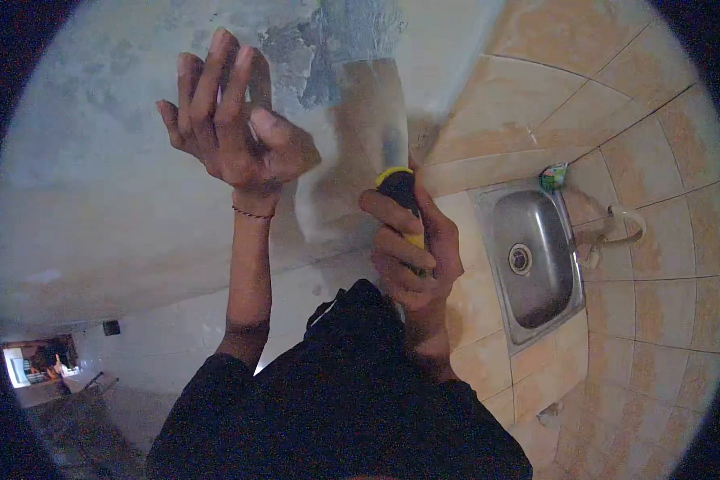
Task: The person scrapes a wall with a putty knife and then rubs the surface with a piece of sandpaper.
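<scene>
My right hand is wrapped around the black and yellow handle of a putty knife. Its blade points up toward the wall, and the blade's outline is hard to separate from the shadow beside it. Above the blade is a rough patch of peeling, grey-blue paint. To the left, my left hand is raised in front of the pale wall. Its fingers are apart and slightly bent, with nothing seen in them. A thin cord bracelet circles that wrist.
On the right, a steel sink is set in a tan tiled counter. A tap and a small green packet are by its edge. Tiled wall runs behind it. A bright opening shows at the lower left.
</scene>
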The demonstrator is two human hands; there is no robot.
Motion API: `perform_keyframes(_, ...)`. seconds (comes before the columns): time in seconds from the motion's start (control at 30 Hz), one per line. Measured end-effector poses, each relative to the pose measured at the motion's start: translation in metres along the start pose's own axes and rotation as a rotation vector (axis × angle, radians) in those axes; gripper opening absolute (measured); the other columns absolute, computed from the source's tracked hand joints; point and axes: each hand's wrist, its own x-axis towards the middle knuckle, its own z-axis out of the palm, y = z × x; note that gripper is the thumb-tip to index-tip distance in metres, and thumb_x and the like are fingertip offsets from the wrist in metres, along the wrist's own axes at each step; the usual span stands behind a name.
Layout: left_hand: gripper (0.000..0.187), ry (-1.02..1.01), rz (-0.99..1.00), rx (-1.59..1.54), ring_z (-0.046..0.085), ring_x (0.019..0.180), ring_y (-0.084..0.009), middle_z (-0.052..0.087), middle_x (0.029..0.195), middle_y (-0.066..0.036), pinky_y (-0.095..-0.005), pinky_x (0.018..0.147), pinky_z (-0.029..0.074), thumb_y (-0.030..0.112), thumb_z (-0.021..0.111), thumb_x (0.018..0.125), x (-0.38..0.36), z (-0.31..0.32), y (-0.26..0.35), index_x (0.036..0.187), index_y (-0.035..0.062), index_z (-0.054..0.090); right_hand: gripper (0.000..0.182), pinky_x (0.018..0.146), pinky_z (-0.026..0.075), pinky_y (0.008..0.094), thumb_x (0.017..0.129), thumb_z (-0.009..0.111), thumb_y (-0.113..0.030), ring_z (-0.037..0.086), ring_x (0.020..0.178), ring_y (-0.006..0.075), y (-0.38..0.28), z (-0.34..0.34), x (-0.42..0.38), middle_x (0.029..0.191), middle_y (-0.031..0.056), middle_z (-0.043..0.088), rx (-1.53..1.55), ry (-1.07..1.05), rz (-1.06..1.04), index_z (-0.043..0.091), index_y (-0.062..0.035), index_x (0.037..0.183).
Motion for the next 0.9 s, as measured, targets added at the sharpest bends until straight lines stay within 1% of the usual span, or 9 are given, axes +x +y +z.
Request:
perform_keyframes(0.1, 0.038, 0.008, -0.008, 0.013, 0.05, 0.13, -0.0247, 0.066, 0.126, -0.004, -0.0418, 0.119, 0.011, 0.022, 0.042, 0.092, -0.003, -0.001, 0.0, 0.121, 0.0132, 0.065, 0.032, 0.023, 0.029, 0.0204, 0.106, 0.033, -0.036, 0.03, 0.035, 0.0062, -0.001, -0.001, -0.003, 0.074, 0.0026, 0.038, 0.013, -0.039, 0.063, 0.036, -0.0092, 0.09)
perform_keyframes(0.27, 0.038, -0.007, -0.005, 0.024, 0.05, 0.13, -0.0244, 0.066, 0.126, -0.002, -0.0408, 0.119, 0.011, 0.022, 0.042, 0.092, -0.003, 0.004, 0.0, 0.121, 0.0146, 0.065, 0.033, 0.023, 0.028, 0.0199, 0.107, 0.033, -0.036, 0.033, 0.038, 0.0065, -0.002, 0.006, 0.0, 0.076, 0.0029, 0.038, 0.004, 0.076, -0.034, 0.037, -0.0079, 0.091)
perform_keyframes(0.33, 0.038, -0.009, -0.008, 0.036, 0.05, 0.13, -0.0244, 0.065, 0.127, -0.002, -0.0406, 0.119, 0.011, 0.022, 0.042, 0.092, -0.003, 0.002, 0.0, 0.121, 0.0146, 0.065, 0.031, 0.023, 0.029, 0.0193, 0.107, 0.033, -0.035, 0.035, 0.041, 0.0071, -0.004, -0.002, -0.001, 0.078, 0.0039, 0.038, 0.037, -0.034, 0.023, 0.04, -0.0056, 0.098)
perform_keyframes(0.5, 0.038, -0.041, -0.013, 0.059, 0.05, 0.13, -0.0244, 0.065, 0.128, -0.002, -0.0418, 0.12, 0.01, 0.022, 0.042, 0.092, -0.004, -0.002, -0.001, 0.122, 0.0154, 0.064, 0.029, 0.024, 0.031, 0.0183, 0.107, 0.035, -0.031, 0.039, 0.045, 0.0074, -0.004, -0.008, -0.001, 0.082, 0.006, 0.038, -0.049, -0.028, -0.029, 0.043, -0.0063, 0.12)
perform_keyframes(0.57, 0.039, -0.06, 0.0, 0.037, 0.046, 0.133, -0.0289, 0.062, 0.132, -0.007, -0.0469, 0.118, 0.014, 0.027, 0.039, 0.098, 0.0, -0.005, 0.001, 0.125, 0.0112, 0.063, 0.03, 0.024, 0.032, 0.0183, 0.106, 0.035, -0.029, 0.039, 0.045, 0.0071, 0.002, -0.003, -0.001, 0.082, 0.0062, 0.038, -0.059, -0.044, -0.076, 0.043, -0.0091, 0.128)
perform_keyframes(0.6, 0.041, -0.074, 0.002, 0.029, 0.044, 0.135, -0.0311, 0.061, 0.134, -0.009, -0.0495, 0.117, 0.015, 0.03, 0.037, 0.101, -0.002, -0.006, 0.002, 0.127, 0.0091, 0.062, 0.03, 0.024, 0.032, 0.0182, 0.106, 0.036, -0.029, 0.039, 0.045, 0.0072, -0.001, -0.003, 0.0, 0.082, 0.0062, 0.038, -0.066, -0.017, -0.073, 0.042, -0.0106, 0.13)
perform_keyframes(0.67, 0.039, -0.04, -0.011, 0.039, 0.048, 0.133, -0.0267, 0.063, 0.131, -0.004, -0.0448, 0.119, 0.013, 0.026, 0.04, 0.097, -0.004, -0.005, 0.002, 0.125, 0.0135, 0.063, 0.031, 0.024, 0.034, 0.0178, 0.106, 0.037, -0.028, 0.039, 0.046, 0.0073, -0.002, -0.006, -0.005, 0.082, 0.006, 0.038, -0.063, 0.045, -0.077, 0.042, -0.0136, 0.133)
perform_keyframes(0.77, 0.038, -0.023, 0.01, 0.027, 0.049, 0.131, -0.0247, 0.063, 0.13, -0.001, -0.0429, 0.12, 0.012, 0.026, 0.041, 0.095, -0.001, -0.005, 0.002, 0.124, 0.0155, 0.063, 0.032, 0.025, 0.035, 0.0172, 0.106, 0.038, -0.026, 0.039, 0.046, 0.0075, -0.003, -0.012, -0.004, 0.082, 0.0058, 0.038, -0.11, -0.035, -0.062, 0.042, -0.0163, 0.136)
perform_keyframes(0.9, 0.038, -0.031, -0.004, 0.026, 0.048, 0.132, -0.0253, 0.061, 0.133, 0.0, -0.0442, 0.12, 0.011, 0.027, 0.041, 0.096, -0.006, -0.002, -0.002, 0.125, 0.0158, 0.063, 0.03, 0.025, 0.035, 0.0173, 0.105, 0.039, -0.025, 0.039, 0.045, 0.0072, -0.006, -0.009, 0.001, 0.082, 0.0058, 0.039, -0.076, -0.031, -0.042, 0.044, -0.0136, 0.132)
